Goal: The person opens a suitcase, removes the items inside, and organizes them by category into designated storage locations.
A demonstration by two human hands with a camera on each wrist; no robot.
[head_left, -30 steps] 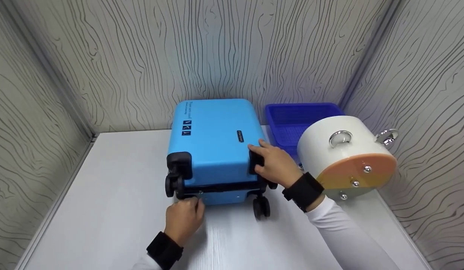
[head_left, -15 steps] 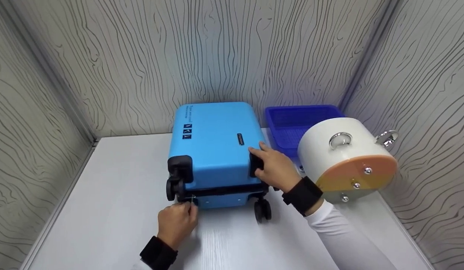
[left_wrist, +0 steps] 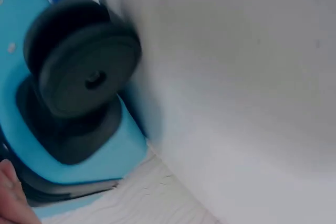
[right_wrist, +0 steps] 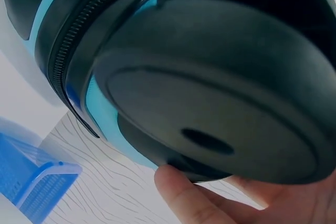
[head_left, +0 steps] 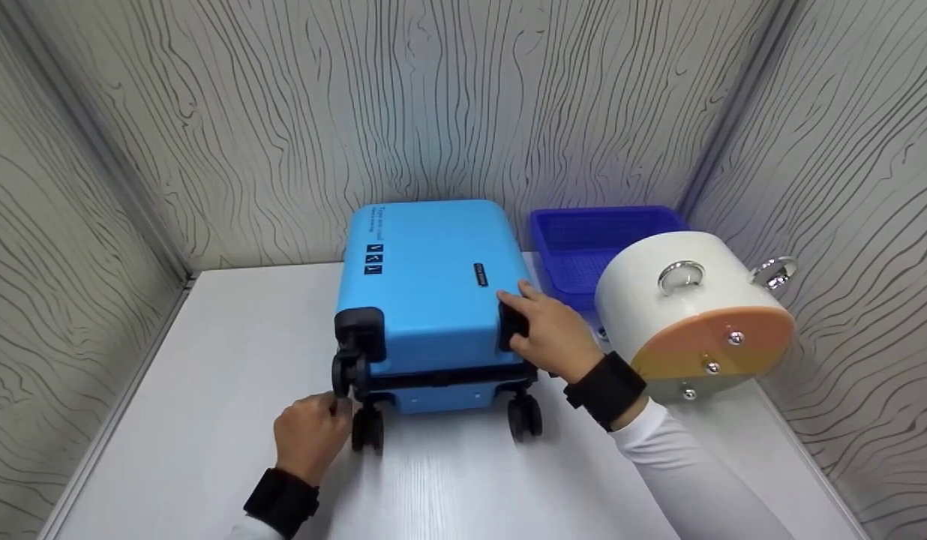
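Note:
A light blue hard-shell suitcase [head_left: 433,247] lies on its side on the white table, its wheeled end facing me. My left hand [head_left: 310,435] has its fingers curled at the zipper seam beside the left wheels [head_left: 347,373], pinching the zipper pull, which the fingers hide. In the left wrist view a fingertip [left_wrist: 10,195] shows at the seam near a black wheel [left_wrist: 89,69]. My right hand [head_left: 557,337] grips the suitcase's black right corner guard [head_left: 512,328]. The right wrist view shows zipper teeth [right_wrist: 73,30] beside a large wheel [right_wrist: 210,114].
Behind the right hand stands a blue plastic basket [head_left: 576,270] near the back wall. A white drum-shaped box [head_left: 651,277] with metal rings and an orange, yellow and green face lies to the right. Wood-grain panels [head_left: 433,97] enclose the table [head_left: 231,375].
My left hand has slid leftward along the zipper seam, from under the suitcase's middle to its left wheels, uncovering the lower left wheel. The right hand stays on the corner.

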